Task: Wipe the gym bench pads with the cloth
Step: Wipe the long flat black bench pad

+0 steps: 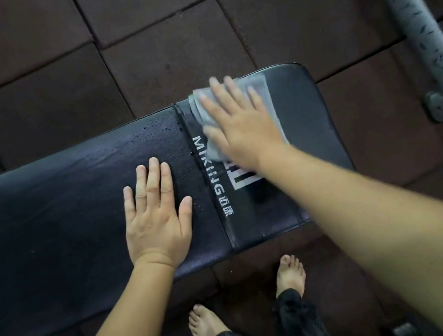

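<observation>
A black padded gym bench (59, 214) runs from the left edge to the middle right. A seam splits it into a long pad and a shorter end pad (305, 111) with white lettering. Water droplets dot the long pad near the seam. My right hand (239, 123) lies flat, fingers spread, pressing a grey cloth (262, 89) onto the far part of the end pad; the hand is blurred. My left hand (155, 218) rests flat on the long pad beside the seam, fingers apart, holding nothing.
Dark rubber floor tiles (163, 47) surround the bench. A grey metal frame tube (413, 18) lies on the floor at the upper right. My bare feet (289, 274) stand just in front of the bench's near edge.
</observation>
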